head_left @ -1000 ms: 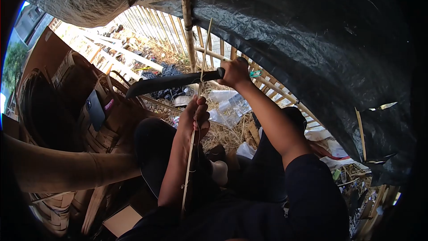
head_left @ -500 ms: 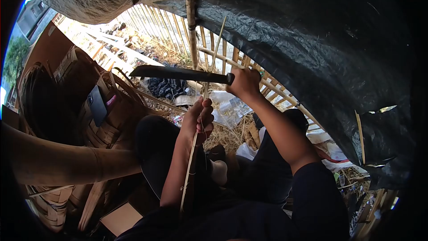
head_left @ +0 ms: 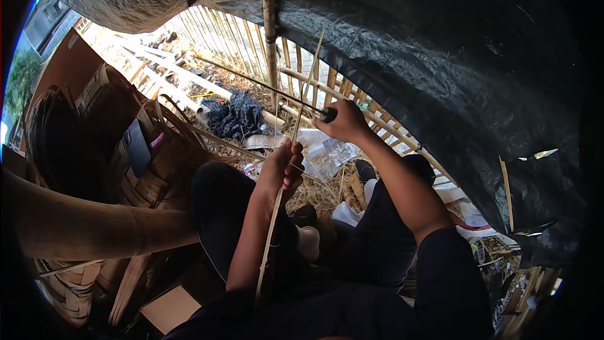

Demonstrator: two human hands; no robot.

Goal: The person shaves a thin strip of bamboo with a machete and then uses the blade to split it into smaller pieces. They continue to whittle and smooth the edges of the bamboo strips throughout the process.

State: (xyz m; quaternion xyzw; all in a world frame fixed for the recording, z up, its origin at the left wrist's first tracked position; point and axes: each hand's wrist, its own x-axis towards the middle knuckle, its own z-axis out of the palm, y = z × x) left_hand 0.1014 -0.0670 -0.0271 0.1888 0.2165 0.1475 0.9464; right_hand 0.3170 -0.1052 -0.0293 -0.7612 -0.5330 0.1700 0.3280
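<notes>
My left hand (head_left: 281,167) is closed around a long, thin bamboo strip (head_left: 268,245), which slants from my lap up past the fence post. In my right hand (head_left: 346,121) is the dark handle of a machete (head_left: 328,114). Its long blade shows nearly edge-on, pointing to the upper left, and crosses the strip just above my left hand. A fine fibre hangs beside the strip. Both forearms reach forward over my bent knees.
A thick bamboo pole (head_left: 94,226) juts in from the left. Woven baskets (head_left: 141,179) stand behind it, with a phone (head_left: 136,148) on one. A black tarp (head_left: 453,88) hangs at right beside a bamboo fence (head_left: 239,38). Dark cloth (head_left: 236,116) and plastic (head_left: 327,157) litter the ground.
The machete blade has turned from showing its broad flat side to nearly edge-on, its tip now higher. My left hand and the strip have shifted slightly right.
</notes>
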